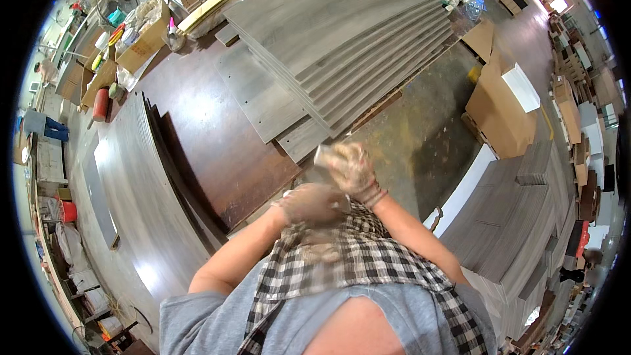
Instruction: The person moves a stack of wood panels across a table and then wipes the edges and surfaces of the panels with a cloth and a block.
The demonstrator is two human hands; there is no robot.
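Note:
Both my hands wear stained pale work gloves and are raised in front of my checked apron (342,250). My left hand (314,204) is smeared by motion close to the apron, and its fingers do not show clearly. Just beyond it, my right hand (351,169) is closed, with a small whitish thing (322,156) at its finger end that I cannot make out. Ahead of the hands lies a stack of grey wood-grain panels (328,20), fanned in steps along its right side. Smaller drilled panels (259,92) stick out from under it on the brown table (197,125).
More long grey panels (141,190) are stacked at the left, and dark grey boards (499,217) at the right. A cardboard box (141,46) of supplies stands far left near a red cylinder (100,105). Open cardboard (503,105) lies at the right. People (46,125) are at the far left.

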